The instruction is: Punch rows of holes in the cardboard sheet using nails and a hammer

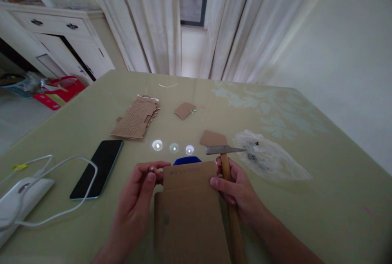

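Head view gives me two bare hands over a pale, glossy counter (pixel 321 166) with a frosted leaf pattern near its far right corner. I have the left grip (pixel 137 192) closed in a pinch, thumb and fingers around a small metal piece (pixel 151 169) with a rounded end, at the cardboard's upper left corner. My right grip (pixel 240 184) is wrapped about the smooth wooden handle of a hammer (pixel 226 168), its dull steel head tapering to a wedge; the thumb also presses the cardboard's right side.

That brown cardboard (pixel 191 219), matte and creased across, sits centrally on the counter's near side, a row of small round marks along its top. Something flat and deep blue (pixel 186 160) shows behind it. Toward the far left corner I see a ragged-edged cardboard sheet (pixel 134 119) covered in rows of marks; nearer the left edge, a glassy black phone (pixel 98 170). A crumpled, clear plastic bag (pixel 269 155) lies toward the right edge.
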Demonstrator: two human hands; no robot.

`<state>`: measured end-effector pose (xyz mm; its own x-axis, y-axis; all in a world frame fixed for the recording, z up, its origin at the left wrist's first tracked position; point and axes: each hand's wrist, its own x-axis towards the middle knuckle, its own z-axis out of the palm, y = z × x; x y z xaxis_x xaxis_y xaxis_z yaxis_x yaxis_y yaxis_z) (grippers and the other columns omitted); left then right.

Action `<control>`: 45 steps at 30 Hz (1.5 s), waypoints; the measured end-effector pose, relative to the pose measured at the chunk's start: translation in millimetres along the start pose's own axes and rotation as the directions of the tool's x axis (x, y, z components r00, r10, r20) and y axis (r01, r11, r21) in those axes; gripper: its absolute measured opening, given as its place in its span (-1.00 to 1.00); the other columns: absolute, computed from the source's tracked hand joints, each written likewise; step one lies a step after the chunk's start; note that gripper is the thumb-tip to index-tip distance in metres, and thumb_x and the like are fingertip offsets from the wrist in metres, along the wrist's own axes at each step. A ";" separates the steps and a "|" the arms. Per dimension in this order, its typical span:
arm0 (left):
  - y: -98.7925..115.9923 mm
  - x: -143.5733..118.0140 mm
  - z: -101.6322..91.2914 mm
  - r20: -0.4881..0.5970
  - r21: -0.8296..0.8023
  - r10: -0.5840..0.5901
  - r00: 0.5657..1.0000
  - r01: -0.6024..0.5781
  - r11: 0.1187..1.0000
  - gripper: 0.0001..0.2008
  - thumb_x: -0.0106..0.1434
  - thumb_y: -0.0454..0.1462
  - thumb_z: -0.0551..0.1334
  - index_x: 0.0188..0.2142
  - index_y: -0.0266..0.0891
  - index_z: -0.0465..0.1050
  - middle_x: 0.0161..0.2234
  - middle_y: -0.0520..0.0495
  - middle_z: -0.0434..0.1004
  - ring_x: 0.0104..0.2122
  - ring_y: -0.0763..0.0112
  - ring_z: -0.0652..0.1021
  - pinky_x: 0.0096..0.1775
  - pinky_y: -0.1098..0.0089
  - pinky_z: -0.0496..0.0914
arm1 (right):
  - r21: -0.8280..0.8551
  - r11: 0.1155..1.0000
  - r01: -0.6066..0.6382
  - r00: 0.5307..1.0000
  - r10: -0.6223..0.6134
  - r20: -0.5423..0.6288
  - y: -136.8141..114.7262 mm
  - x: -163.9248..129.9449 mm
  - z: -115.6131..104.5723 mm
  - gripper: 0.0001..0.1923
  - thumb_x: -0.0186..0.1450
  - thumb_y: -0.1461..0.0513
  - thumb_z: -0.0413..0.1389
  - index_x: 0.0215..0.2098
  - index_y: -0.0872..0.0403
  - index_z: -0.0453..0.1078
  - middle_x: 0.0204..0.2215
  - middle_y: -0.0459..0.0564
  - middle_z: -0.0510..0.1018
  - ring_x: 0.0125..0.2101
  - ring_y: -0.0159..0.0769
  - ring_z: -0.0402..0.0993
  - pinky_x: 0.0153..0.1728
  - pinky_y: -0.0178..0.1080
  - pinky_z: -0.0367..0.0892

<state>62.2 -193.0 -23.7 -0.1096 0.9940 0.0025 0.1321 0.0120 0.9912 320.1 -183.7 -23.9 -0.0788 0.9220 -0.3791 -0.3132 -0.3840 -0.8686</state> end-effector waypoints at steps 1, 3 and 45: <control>0.4 3.4 -1.2 0.019 0.006 0.056 0.998 -0.056 0.998 -0.71 0.57 0.03 0.15 -0.13 -0.09 0.45 0.05 -0.13 0.70 -0.16 0.25 0.71 -0.15 0.26 0.65 | 0.023 1.000 -0.011 1.000 0.010 0.019 -2.1 -0.8 -0.9 -0.39 0.02 0.09 0.60 -0.16 0.01 0.35 -0.52 -0.30 0.39 -0.71 -0.65 -0.02 -0.73 -0.48 -0.12; -1.3 13.5 -5.8 0.082 0.043 0.177 0.981 -0.181 0.983 -0.75 0.62 -0.06 0.10 -0.15 -0.09 0.39 0.03 -0.11 0.71 -0.16 0.28 0.70 -0.13 0.27 0.63 | 0.047 0.999 -0.010 0.999 0.008 0.045 -7.0 -1.8 -4.1 -0.38 0.02 0.07 0.59 -0.16 0.02 0.36 -0.55 -0.30 0.38 -0.73 -0.67 -0.08 -0.75 -0.49 -0.18; 2.8 38.0 21.6 0.061 0.132 0.257 0.964 -0.263 0.956 -0.82 0.58 -0.14 0.15 -0.08 -0.11 0.48 0.16 -0.13 0.62 0.08 0.20 0.62 0.03 0.20 0.55 | 0.164 0.984 0.064 0.993 -0.047 -0.107 -35.7 16.0 -8.3 -0.30 -0.05 0.06 0.64 -0.24 -0.02 0.25 -0.74 -0.38 0.28 -0.75 -0.62 -0.15 -0.78 -0.52 -0.17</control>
<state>79.7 -152.8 -23.7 -0.0112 0.9684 0.2493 0.2852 -0.2358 0.9290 337.9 -155.7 -1.5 0.0379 0.9282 -0.3701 -0.4686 -0.3107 -0.8270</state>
